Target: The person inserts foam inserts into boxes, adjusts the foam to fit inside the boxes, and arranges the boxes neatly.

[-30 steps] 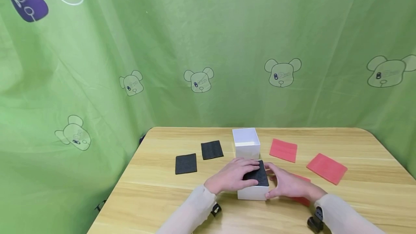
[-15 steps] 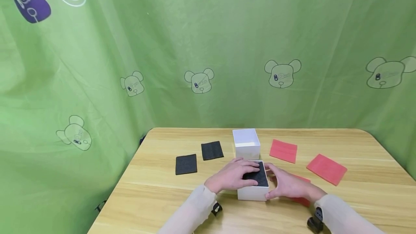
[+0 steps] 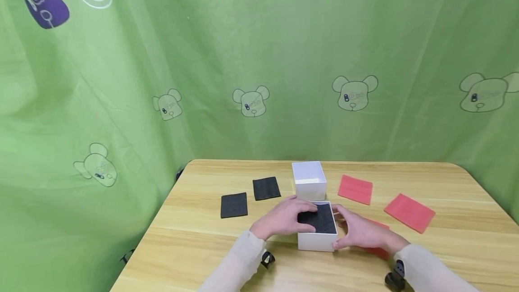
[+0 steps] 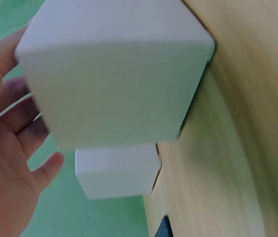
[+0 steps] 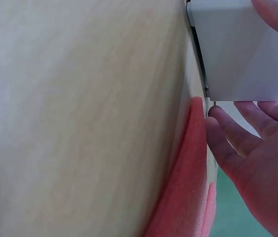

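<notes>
In the head view an open white box [image 3: 316, 241] stands on the wooden table, with a black foam-like square [image 3: 325, 220] lying inside it just below the rim. Over the box's left edge reaches my left hand [image 3: 283, 218], fingers and thumb spread above the square, fingertips right at its surface. My right hand [image 3: 358, 231] grips the box from the right, thumb at the near corner and fingers at the far side. The left wrist view shows the box's outer wall [image 4: 114, 94] beside the left hand. From the right wrist, thumb and fingers straddle the box side [image 5: 245, 54].
A second open white box [image 3: 310, 189] stands directly behind the first. Two black squares [image 3: 234, 205] lie to the left. Red squares [image 3: 409, 212] lie to the right, one of them [image 3: 377, 252] partly under the right forearm. A green curtain [image 3: 259, 57] hangs behind the table.
The black square has sunk from about rim level to just below the rim, which now shows around it. My left hand has drawn slightly left. The right hand keeps its grip.
</notes>
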`<action>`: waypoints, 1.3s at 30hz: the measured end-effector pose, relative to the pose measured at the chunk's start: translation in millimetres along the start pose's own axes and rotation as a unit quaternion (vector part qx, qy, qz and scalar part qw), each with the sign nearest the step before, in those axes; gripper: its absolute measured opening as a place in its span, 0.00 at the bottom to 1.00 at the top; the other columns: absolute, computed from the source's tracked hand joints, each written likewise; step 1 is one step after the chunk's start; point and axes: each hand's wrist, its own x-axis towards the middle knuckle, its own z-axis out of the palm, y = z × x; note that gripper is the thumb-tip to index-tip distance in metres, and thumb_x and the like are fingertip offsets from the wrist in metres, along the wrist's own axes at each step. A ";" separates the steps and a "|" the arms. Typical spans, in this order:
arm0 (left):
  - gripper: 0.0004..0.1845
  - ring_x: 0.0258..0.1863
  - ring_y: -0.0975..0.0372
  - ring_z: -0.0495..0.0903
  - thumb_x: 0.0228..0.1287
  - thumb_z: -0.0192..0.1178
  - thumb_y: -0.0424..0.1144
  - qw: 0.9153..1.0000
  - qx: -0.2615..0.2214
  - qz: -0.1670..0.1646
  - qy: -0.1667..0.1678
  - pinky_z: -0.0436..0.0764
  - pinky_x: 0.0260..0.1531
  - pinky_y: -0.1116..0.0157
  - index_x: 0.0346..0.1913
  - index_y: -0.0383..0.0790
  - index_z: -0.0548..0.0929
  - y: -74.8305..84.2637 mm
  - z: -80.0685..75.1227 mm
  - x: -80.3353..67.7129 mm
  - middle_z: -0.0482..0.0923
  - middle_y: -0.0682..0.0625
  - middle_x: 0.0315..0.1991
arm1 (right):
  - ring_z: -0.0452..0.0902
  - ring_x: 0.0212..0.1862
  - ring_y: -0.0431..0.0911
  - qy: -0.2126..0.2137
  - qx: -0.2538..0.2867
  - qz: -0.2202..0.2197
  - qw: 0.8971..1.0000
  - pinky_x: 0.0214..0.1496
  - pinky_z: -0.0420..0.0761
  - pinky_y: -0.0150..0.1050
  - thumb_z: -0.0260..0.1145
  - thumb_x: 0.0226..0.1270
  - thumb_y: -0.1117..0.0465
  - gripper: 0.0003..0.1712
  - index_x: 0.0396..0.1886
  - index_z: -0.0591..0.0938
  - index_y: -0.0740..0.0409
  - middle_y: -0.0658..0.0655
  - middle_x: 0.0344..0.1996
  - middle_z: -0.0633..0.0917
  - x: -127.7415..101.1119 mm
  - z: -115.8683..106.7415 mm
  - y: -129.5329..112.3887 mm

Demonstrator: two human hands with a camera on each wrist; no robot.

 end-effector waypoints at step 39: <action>0.25 0.62 0.75 0.64 0.63 0.58 0.56 0.999 -0.022 0.032 -0.007 0.50 0.69 0.56 0.59 0.49 0.78 -2.6 5.4 12.9 0.73 0.62 0.60 | 0.66 0.61 0.61 0.000 -0.008 0.007 1.000 0.61 0.66 0.60 0.78 0.43 0.46 0.58 0.68 0.57 0.62 0.64 0.62 0.68 1.9 1.1 4.7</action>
